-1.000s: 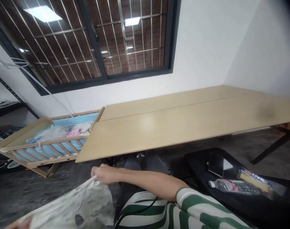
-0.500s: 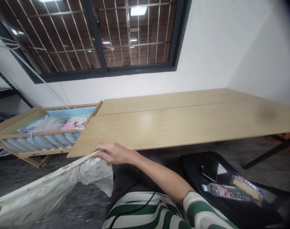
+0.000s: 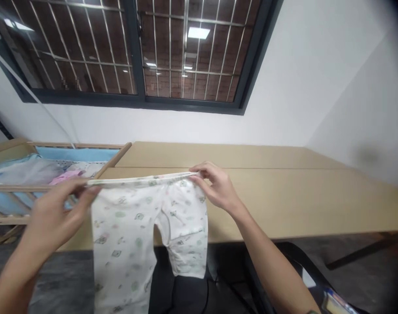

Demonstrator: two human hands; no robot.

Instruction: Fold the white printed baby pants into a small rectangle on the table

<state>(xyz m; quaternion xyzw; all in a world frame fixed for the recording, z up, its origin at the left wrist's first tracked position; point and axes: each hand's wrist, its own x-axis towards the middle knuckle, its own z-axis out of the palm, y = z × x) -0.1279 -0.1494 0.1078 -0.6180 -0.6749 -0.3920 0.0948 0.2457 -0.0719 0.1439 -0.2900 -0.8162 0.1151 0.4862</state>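
Observation:
A pair of small white baby pants (image 3: 123, 226) with green and grey prints hangs between my hands, its waistband stretched nearly level. My left hand (image 3: 59, 213) pinches the waistband's left end. At the other end, my right hand (image 3: 215, 185) grips the band between thumb and fingers. The legs dangle in front of the near table edge; the left one runs out of view at the bottom, and the right one looks shorter and creased. Behind the pants lies the light wood table (image 3: 270, 196).
A wooden crib (image 3: 120, 155) with blue lining, holding pink and white cloths, adjoins the table's left end. A barred window (image 3: 188, 61) is above. At lower right, a black chair (image 3: 287, 253) bears a packet (image 3: 338, 303), partly cut off.
The pants came from the lower left to the front centre and now hang facing me. My left hand came fully into view; my right hand moved right and up. The view shifted too.

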